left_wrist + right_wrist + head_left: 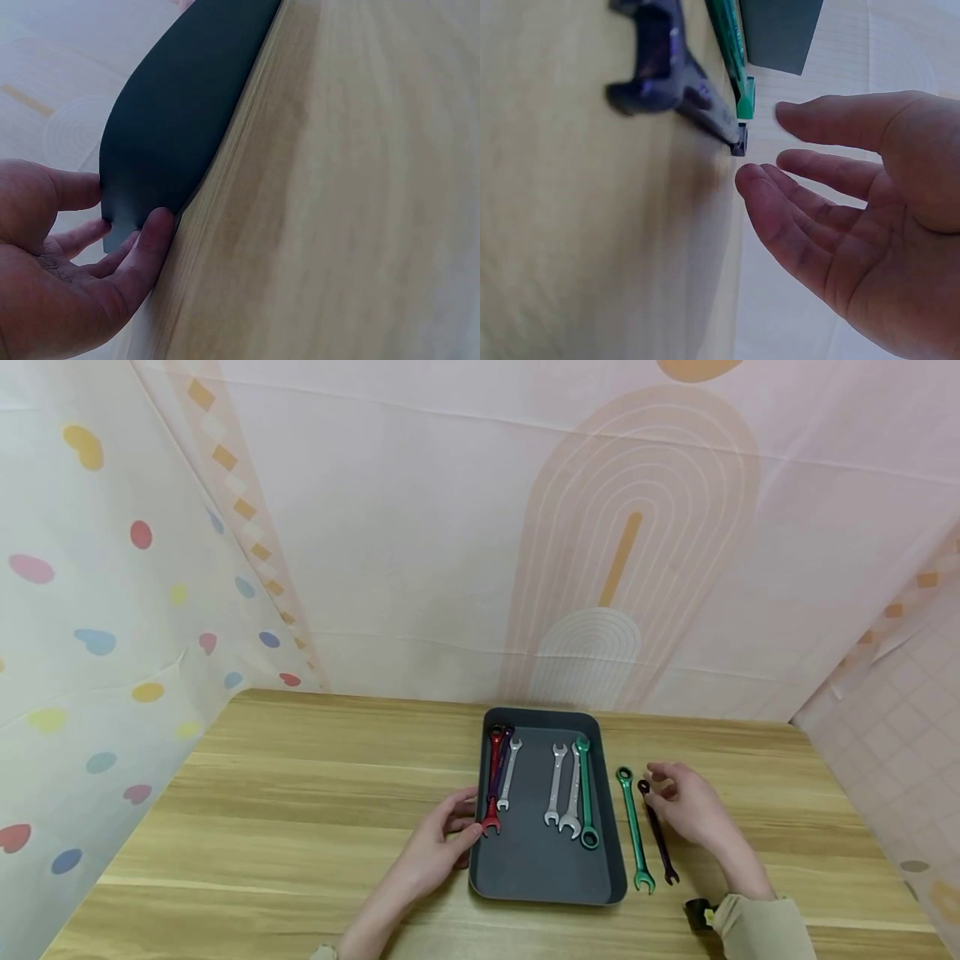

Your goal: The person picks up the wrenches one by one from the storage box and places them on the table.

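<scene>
A dark grey tray [547,877] lies on the wooden table [300,793]. It holds a red wrench [492,785], a purple one [504,750], three silver ones [510,772] and a green one [586,793]. My left hand [467,820] touches the tray's left rim with relaxed fingers. In the left wrist view the thumb and fingers [150,244] flank the tray's edge [172,127]. Right of the tray lie a green wrench [633,831] and a dark wrench [657,835]. My right hand [660,781] hovers beside the dark wrench [675,82] with fingers spread, holding nothing.
Patterned cloth walls [450,527] close in the table at the back and on both sides. Bare wood stretches to the left of the tray. A small black and yellow device [699,913] sits at my right sleeve.
</scene>
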Available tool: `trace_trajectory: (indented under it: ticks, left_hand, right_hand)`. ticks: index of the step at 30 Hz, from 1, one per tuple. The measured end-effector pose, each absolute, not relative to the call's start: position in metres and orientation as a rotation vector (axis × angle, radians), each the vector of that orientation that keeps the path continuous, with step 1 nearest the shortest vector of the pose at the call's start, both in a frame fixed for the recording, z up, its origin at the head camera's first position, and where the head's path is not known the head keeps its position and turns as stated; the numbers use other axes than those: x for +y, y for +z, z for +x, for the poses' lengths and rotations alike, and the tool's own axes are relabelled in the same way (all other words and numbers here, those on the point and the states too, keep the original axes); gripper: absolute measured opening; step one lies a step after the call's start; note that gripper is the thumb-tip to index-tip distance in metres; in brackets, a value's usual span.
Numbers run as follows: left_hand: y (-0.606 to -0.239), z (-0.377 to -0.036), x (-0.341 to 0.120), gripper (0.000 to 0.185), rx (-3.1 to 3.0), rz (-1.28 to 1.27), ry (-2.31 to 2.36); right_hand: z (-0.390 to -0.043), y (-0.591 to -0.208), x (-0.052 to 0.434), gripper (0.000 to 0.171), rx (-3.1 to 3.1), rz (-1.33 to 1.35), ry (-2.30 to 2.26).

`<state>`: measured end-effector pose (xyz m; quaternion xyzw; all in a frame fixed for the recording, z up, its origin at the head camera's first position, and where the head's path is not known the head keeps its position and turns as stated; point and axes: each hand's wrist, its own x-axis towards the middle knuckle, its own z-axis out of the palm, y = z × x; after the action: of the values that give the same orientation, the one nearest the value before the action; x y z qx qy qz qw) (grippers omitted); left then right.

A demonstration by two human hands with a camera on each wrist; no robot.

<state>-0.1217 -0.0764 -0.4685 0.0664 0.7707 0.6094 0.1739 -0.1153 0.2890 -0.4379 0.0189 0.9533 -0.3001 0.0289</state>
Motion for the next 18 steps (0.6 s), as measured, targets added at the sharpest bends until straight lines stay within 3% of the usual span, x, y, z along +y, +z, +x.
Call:
trace_trajectory:
  ticks: [18]
  left_hand:
    - [-0.469, -0.121, -0.077, 0.051, 2.181, 0.198, 1.734]
  right_hand:
    - [-0.112, -0.427, 0.276, 0.043, 2.993, -0.007, -1.061]
